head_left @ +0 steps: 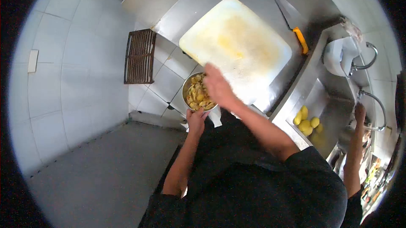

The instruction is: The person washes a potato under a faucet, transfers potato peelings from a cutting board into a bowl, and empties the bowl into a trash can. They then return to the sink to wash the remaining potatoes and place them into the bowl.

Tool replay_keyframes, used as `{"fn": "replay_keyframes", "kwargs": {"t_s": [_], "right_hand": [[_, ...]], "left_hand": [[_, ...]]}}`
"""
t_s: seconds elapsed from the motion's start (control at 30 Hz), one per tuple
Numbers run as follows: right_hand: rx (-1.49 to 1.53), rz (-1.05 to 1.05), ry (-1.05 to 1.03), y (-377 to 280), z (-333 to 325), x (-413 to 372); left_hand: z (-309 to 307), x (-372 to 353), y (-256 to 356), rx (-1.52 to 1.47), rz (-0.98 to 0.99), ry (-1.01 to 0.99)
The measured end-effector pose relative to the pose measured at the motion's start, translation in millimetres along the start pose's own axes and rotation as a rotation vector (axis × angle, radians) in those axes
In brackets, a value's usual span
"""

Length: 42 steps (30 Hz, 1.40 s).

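My left hand (196, 121) grips the near rim of a round metal bowl (185, 99), fingers closed on it. Yellowish-brown scraps that look like peelings (198, 92) fill the bowl. My right hand (218, 85) is over the bowl's right side, at the near left edge of a large white cutting board (258, 44). Motion smears its fingers, so whether they hold anything does not show. Yellow stains and a few small bits lie on the board. A knife with an orange handle (300, 40) rests beyond the board's right side.
Several peeled potatoes (305, 122) lie in the metal sink (334, 109) at right. Another person's arm (354, 156) reaches to the curved taps (382, 109). A white container (338, 56) stands by the sink. A rusty grate (140, 56) is at left, near the tiled wall (80, 46).
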State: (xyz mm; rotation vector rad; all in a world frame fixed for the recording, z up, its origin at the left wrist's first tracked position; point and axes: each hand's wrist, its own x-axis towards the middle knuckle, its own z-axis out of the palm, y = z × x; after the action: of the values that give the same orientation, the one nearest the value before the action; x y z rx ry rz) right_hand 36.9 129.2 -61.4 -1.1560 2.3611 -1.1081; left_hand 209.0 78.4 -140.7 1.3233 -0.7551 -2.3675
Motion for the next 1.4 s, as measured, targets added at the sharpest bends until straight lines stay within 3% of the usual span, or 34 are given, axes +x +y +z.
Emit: {"fn": "replay_keyframes", "kwargs": {"t_s": [0.17,0.27,0.3,0.33,0.43,0.57,0.67,0.73,0.8,0.87,0.93,1.03,1.13,1.2,1.23,1.27,1.33,1.4], "right_hand": [[-0.335,0.068,0.349,86.3,-60.0,77.5],[-0.611,0.149,0.333,88.2,-34.5,90.8],[-0.391,0.09,0.251,78.9,-7.7,83.5],[-0.36,-0.084,0.161,68.6,21.7,68.3],[-0.092,-0.183,-0.232,-8.9,32.6,39.7],[0.006,-0.071,-0.016,21.8,8.5,72.5],[-0.206,-0.034,0.239,79.6,-24.2,122.8],[-0.375,0.11,0.319,91.3,-26.4,132.2],[-0.555,-0.015,0.24,80.0,19.4,117.7],[-0.293,-0.143,0.033,22.2,34.9,85.1],[0.019,-0.1,-0.439,-24.2,27.7,73.0],[0.176,-0.23,-0.219,-37.9,15.9,52.9],[-0.109,-0.19,0.242,16.4,0.0,60.9],[-0.121,0.103,0.341,20.7,-43.8,53.8],[-0.243,0.046,0.393,37.2,-46.9,44.9],[-0.357,-0.014,0.435,51.6,-46.3,35.1],[-0.27,0.066,0.253,45.1,-62.7,14.2],[-0.435,0.031,0.212,44.9,-61.7,-2.0]], "left_hand": [[-0.9,1.7,7.8,0.004,0.071,0.012],[-1.4,0.4,15.0,-0.001,0.076,0.035],[1.4,-0.3,18.2,0.023,0.068,0.059],[6.3,2.1,19.2,0.046,0.06,0.075],[6.1,5.0,22.9,-0.023,0.06,0.019],[-0.1,3.9,32.6,-0.034,0.073,0.01],[-3.3,5.4,38.6,-0.032,0.084,0.047],[-6.4,6.3,41.1,-0.066,0.095,0.038],[-8.7,10.9,43.4,-0.116,0.108,-0.024],[-7.1,18.1,42.9,-0.087,0.103,-0.004],[-16.0,25.6,47.1,-0.07,0.071,0.012],[-13.9,26.2,50.1,-0.061,0.039,0.039],[-16.8,21.9,53.6,-0.066,0.066,-0.028],[-17.1,19.9,57.4,-0.068,0.039,0.038],[-10.4,11.6,62.1,-0.062,0.041,0.064],[-9.1,3.5,63.9,-0.058,0.043,0.102],[-12.7,5.4,60.2,-0.101,0.054,0.018],[-9.2,-2.8,59.4,-0.12,0.119,0.011]]}}
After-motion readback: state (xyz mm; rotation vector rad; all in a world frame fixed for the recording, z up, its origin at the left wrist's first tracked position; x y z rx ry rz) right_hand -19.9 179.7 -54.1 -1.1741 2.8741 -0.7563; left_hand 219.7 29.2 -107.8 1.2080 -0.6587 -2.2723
